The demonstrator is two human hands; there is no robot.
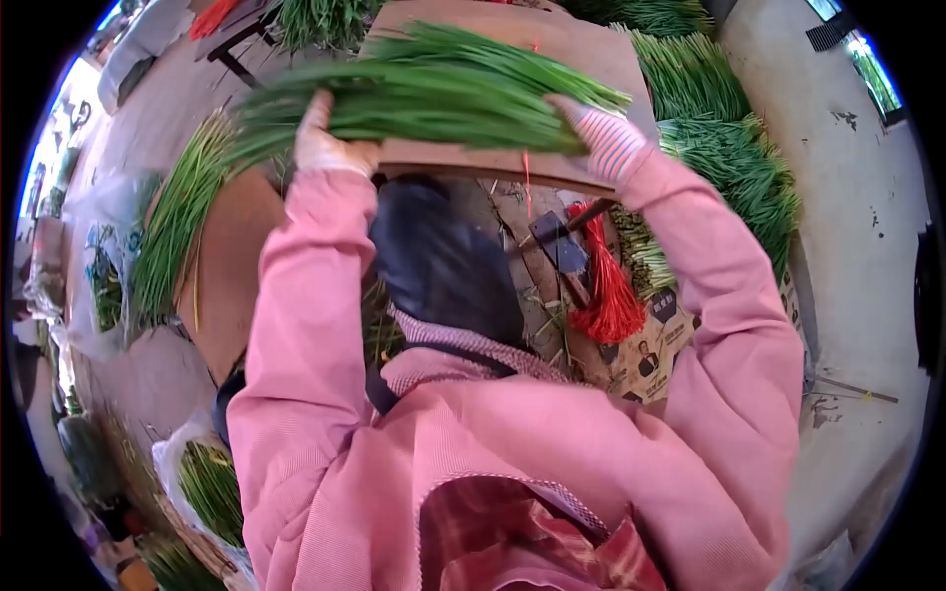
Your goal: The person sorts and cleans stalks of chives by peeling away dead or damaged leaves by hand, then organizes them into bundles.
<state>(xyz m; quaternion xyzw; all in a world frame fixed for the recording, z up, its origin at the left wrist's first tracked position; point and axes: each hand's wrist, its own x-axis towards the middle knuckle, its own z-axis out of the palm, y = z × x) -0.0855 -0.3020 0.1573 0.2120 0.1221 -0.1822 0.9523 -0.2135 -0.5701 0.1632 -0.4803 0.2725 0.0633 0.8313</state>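
Observation:
A long bundle of green stalks stretches sideways between my two hands, above a brown board. My left hand is wrapped round its left part, with the thumb up. At the bundle's right end, my right hand, in a striped glove, grips the stalks. Another bunch of green stalks lies on the board just behind the held one. A thin red string hangs over the board's near edge. The held stalks are smeared by motion.
Stacked green bundles stand along the right by the wall. More stalks lie on a brown sheet at the left. Red strings hang below the board. A plastic bag of stalks sits at the lower left.

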